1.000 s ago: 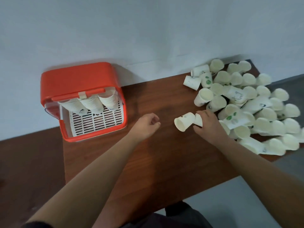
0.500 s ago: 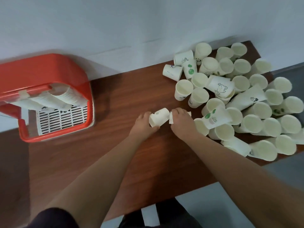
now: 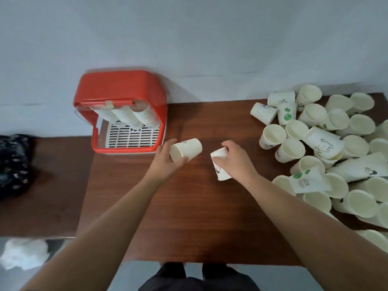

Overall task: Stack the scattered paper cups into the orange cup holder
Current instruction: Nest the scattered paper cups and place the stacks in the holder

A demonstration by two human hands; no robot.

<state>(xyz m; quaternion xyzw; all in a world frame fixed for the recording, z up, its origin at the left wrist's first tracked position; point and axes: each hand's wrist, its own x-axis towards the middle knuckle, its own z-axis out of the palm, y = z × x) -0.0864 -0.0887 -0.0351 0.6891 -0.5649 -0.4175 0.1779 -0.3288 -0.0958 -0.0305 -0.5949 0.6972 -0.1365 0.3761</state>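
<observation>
Forearms run out from me over the dark brown wooden bench (image 3: 189, 217), one to each side. Down at my left, a crumpled white wad (image 3: 23, 253) lies on the grey floor.

My left grip (image 3: 165, 162) holds a plain white paper cup (image 3: 185, 152) on its side, thumb on the far wall and fingers curled under it. The cup's mouth is turned back toward me and its base points right.

My right grip (image 3: 237, 162) is closed over a second white paper cup (image 3: 219, 166) with a small dark print, held at a tilt. I cannot tell which end is its mouth. The two cups are apart, with bare wood between them.

Just beyond my left grip stands the orange plastic cup holder (image 3: 119, 89), at the far left corner of the bench with its lid up. Three nested stacks of white cups (image 3: 128, 116) lean inside it above a white slotted grille (image 3: 132, 136).

A heap of scattered paper cups (image 3: 336, 154) covers the right end of the bench, some upright and some tipped over, several with green or black prints.

Off to the left, a dark patterned bundle (image 3: 12, 164) sits on a lower brown surface. A pale grey wall (image 3: 189, 38) closes the back.
</observation>
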